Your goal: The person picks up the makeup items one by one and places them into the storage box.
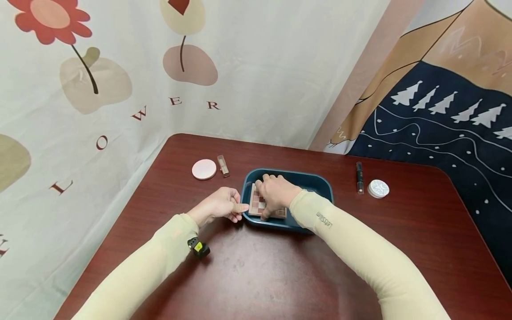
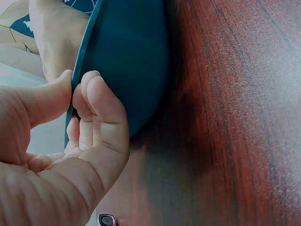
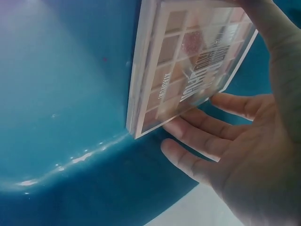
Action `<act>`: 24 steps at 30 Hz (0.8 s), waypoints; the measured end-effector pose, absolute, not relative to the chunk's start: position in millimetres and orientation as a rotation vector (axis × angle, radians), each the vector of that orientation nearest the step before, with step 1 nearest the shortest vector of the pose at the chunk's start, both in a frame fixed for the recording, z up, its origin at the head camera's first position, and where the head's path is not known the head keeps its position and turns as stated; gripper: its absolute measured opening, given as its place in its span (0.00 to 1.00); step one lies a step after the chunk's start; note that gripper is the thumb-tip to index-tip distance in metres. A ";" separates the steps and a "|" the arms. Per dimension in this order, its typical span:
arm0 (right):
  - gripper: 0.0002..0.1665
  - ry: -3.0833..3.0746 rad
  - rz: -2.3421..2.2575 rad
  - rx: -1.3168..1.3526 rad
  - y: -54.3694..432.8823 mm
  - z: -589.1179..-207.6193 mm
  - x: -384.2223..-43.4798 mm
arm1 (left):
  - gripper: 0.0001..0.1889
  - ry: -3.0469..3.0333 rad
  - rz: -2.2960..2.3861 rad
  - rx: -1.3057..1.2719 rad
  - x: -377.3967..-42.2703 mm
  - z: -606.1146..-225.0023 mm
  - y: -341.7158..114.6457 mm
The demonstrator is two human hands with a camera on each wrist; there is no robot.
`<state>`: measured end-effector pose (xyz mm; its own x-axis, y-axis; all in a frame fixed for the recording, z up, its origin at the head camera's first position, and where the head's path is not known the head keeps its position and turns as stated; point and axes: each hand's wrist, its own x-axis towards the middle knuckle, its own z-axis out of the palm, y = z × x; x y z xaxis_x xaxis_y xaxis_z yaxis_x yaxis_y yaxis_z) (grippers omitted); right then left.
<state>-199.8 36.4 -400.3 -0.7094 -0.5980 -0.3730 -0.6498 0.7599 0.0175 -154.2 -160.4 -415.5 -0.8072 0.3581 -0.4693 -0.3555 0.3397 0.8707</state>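
I see the palette [image 3: 195, 66] within the tray's [image 2: 134, 56] left end, gripped by the right hand [image 1: 276, 192]; the left hand [image 1: 220, 205] pinches the tray's rim. I judge placement or removal underway; the next move calls for a steady tray.

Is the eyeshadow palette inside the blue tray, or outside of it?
Inside. The head view shows the palette within the rim of the tray, gripped by the right hand.

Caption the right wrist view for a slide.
The right hand grips a makeup palette by opposite edges in a blue tray.
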 end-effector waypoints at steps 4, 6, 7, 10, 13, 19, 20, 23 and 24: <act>0.59 2.617 0.294 -0.962 32.5 -401.5 -196.3 | 0.12 1.985 1.516 -0.006 -155.3 -416.6 -160.6; 0.58 2.626 0.328 -0.958 30.8 -402.0 -194.5 | 0.12 1.980 1.519 -0.011 -155.1 -416.6 -160.4; 0.57 2.629 0.345 -0.956 30.0 -402.2 -193.7 | 0.12 1.977 1.522 -0.014 -155.1 -416.5 -160.3; 0.56 2.637 0.373 -0.946 28.8 -402.3 -192.5 | 0.12 1.975 1.524 -0.015 -154.9 -415.4 -160.1; 0.57 2.634 0.373 -0.942 29.9 -401.4 -192.6 | 0.12 1.970 1.531 -0.018 -155.1 -414.9 -159.9; 0.60 2.601 0.296 -0.934 36.2 -396.0 -195.2 | 0.12 1.966 1.550 -0.036 -153.8 -415.6 -159.4; 0.59 2.595 0.282 -0.938 37.6 -394.8 -195.8 | 0.12 1.966 1.552 -0.038 -153.5 -415.7 -159.4; 0.56 2.586 0.242 -0.964 42.5 -390.5 -197.0 | 0.12 1.967 1.559 -0.040 -152.9 -415.9 -159.1; 0.54 2.582 0.223 -0.970 44.3 -388.9 -197.4 | 0.12 1.967 1.560 -0.041 -152.8 -416.0 -159.1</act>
<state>-197.4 44.3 -388.9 -0.6937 -0.6020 -0.3954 -0.6609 0.7503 0.0170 -152.8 -159.1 -416.0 -0.8072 0.3431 -0.4804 -0.3896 0.3018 0.8701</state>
